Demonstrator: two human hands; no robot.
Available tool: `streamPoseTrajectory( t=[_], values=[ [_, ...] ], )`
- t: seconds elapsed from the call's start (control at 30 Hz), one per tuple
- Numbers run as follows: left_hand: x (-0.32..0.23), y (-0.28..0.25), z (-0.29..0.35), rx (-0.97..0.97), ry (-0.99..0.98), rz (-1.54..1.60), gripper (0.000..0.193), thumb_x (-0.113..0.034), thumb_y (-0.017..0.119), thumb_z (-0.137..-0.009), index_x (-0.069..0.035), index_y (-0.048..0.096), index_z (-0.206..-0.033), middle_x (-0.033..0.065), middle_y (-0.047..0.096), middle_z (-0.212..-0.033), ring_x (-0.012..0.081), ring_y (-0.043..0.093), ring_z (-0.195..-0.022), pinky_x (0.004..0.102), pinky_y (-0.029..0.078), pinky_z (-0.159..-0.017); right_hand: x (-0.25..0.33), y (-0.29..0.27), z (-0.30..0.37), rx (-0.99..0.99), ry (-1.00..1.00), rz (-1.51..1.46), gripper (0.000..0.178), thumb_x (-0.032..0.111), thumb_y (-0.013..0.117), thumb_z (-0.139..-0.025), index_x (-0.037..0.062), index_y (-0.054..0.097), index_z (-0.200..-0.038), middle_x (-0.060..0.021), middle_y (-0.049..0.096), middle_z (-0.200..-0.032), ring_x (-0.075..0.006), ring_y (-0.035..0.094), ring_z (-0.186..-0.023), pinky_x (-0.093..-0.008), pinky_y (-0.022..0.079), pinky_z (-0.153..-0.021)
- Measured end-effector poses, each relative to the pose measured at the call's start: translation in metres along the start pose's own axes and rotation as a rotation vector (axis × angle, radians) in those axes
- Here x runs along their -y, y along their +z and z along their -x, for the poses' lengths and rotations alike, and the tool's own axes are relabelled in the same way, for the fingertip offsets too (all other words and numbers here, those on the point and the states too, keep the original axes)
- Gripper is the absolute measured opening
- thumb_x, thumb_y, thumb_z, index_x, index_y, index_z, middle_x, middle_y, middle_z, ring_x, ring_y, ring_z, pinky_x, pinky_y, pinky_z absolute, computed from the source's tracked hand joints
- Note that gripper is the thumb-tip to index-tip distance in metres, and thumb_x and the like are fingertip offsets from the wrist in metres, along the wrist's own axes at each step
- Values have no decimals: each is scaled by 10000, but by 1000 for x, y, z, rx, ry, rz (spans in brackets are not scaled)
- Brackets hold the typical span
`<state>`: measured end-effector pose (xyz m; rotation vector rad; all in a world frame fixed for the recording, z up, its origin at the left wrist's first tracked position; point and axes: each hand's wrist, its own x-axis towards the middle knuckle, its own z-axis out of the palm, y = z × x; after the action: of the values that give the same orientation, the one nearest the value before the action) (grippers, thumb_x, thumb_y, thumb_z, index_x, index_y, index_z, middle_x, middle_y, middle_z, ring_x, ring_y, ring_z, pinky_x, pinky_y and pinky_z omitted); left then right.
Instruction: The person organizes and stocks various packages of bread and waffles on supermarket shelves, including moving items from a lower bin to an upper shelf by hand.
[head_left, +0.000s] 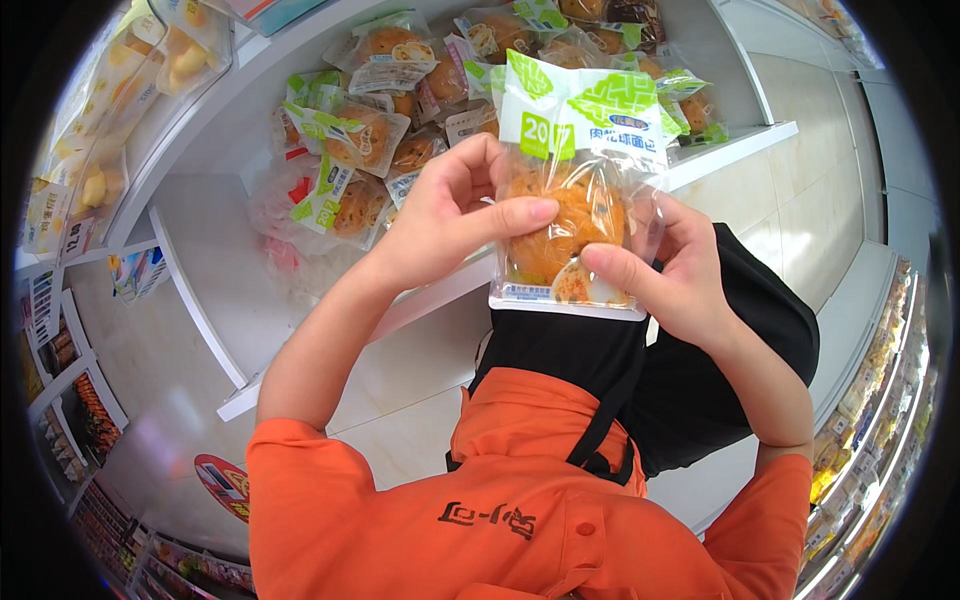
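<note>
Since one-sided support would likely let it sag, my left fingers [520, 215] and right fingers [620, 270] grip the bread packet [585, 205] by opposite sides, facing me.

The bread package [575, 165] is a transparent bag with white and green printed top. It is held roughly upright between two hands [440, 225], and inside sits a round bun [545, 245] (golden-brown, with dark specks).
</note>
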<state>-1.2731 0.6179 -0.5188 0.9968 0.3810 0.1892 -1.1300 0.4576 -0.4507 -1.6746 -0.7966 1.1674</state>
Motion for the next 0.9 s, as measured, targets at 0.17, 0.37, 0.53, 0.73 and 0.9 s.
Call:
streamPoseTrajectory(
  t=[0.17,0.37,0.53,0.73,0.9],
  values=[
    [-9,0,4,94,-150,65,713,-244,839,-684,7,412,-1197,96,547,-1136,154,522,-1063,305,424,-917,-11,-2,-2,17,-3,-132,286,276,551,-936,-2,572,-996,3,575,-785,-40,542,-672,-187,450,-561],
    [0,-6,5,160,-23,-242,1148,-252,913,-532,53,198,-1377,164,406,-1316,222,404,-1230,341,315,-1047,-12,-5,-1,41,76,-203,350,319,435,-981,5,573,-913,-11,558,-794,-49,512,-663,-195,441,-486],
    [1,-3,4,161,-17,-149,1157,-223,908,-540,56,172,-1389,164,401,-1327,224,400,-1237,342,317,-1048,-11,-1,-2,8,103,-96,249,244,495,-964,11,573,-918,6,555,-780,-31,502,-657,-180,436,-492],
    [-3,-1,5,168,-16,-123,1171,-224,909,-532,48,163,-1392,152,388,-1335,221,387,-1247,340,306,-1056,-14,-2,-2,-13,74,-74,222,220,509,-955,9,575,-927,2,572,-790,-32,513,-669,-180,441,-498],
    [-7,-3,8,198,55,-243,1245,-252,923,-487,32,124,-1398,149,363,-1348,222,367,-1262,341,289,-1067,-14,-3,-4,-14,85,-80,223,215,509,-953,3,577,-932,-3,584,-811,-38,528,-686,-191,459,-514]
  ],
)
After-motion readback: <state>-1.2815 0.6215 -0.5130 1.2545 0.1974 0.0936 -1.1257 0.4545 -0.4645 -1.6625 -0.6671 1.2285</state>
